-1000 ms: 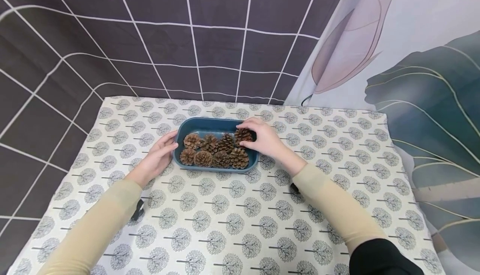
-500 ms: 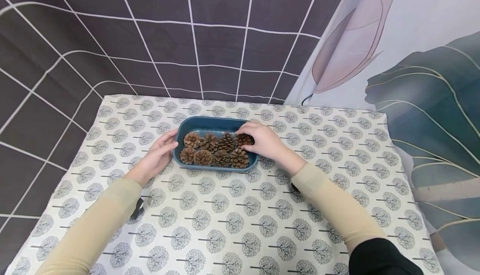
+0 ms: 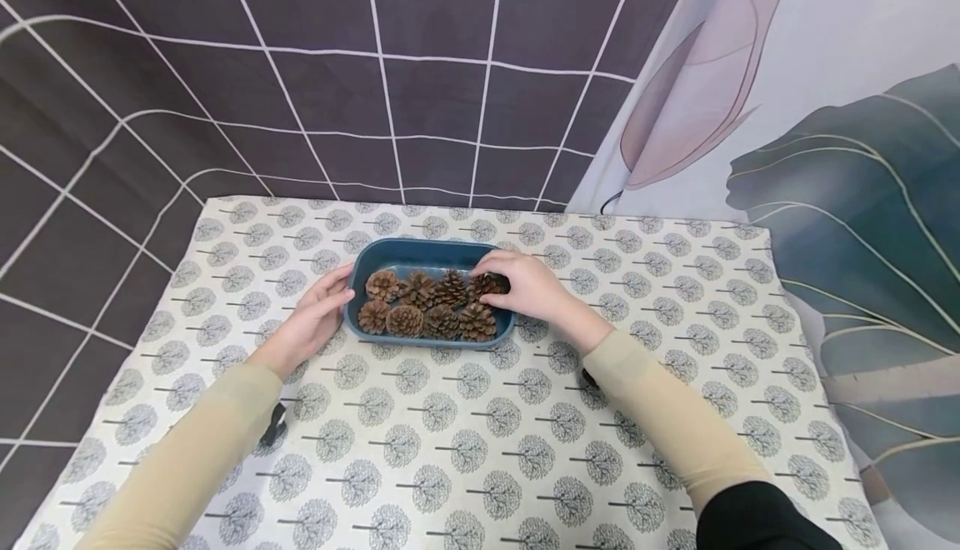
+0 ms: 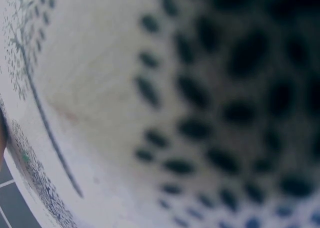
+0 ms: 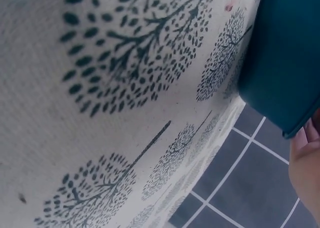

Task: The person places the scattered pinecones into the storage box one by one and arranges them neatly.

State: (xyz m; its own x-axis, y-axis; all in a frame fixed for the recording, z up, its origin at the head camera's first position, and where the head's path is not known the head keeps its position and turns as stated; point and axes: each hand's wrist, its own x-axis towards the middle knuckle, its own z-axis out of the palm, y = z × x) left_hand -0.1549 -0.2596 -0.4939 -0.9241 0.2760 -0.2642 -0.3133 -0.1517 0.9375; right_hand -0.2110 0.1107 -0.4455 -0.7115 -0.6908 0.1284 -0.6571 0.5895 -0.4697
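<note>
A blue-green oblong box point(image 3: 420, 247) holds several brown pine cones point(image 3: 406, 321), set in two rows, in the head view. My right hand point(image 3: 525, 285) reaches over the box's right end and pinches one pine cone point(image 3: 486, 284) between thumb and fingers, in the far row's right-hand place. Part of that cone is hidden by the hand. At the box's left end, my left hand point(image 3: 309, 317) touches the outer wall with its fingers and thumb extended. The right wrist view shows the box's side point(image 5: 280, 62) and part of the right hand point(image 5: 306, 160) at its rim.
The box stands on a table covered with a white cloth point(image 3: 465, 450) printed with grey trees. Behind it hangs a dark curtain point(image 3: 435, 92) with white grid lines. A pale leaf-patterned curtain point(image 3: 825, 225) is on the right. Blurred cloth fills the left wrist view.
The right hand has lowered its pine cone slightly into the box's right end and turned a little around it. The left hand has stayed at the left end.
</note>
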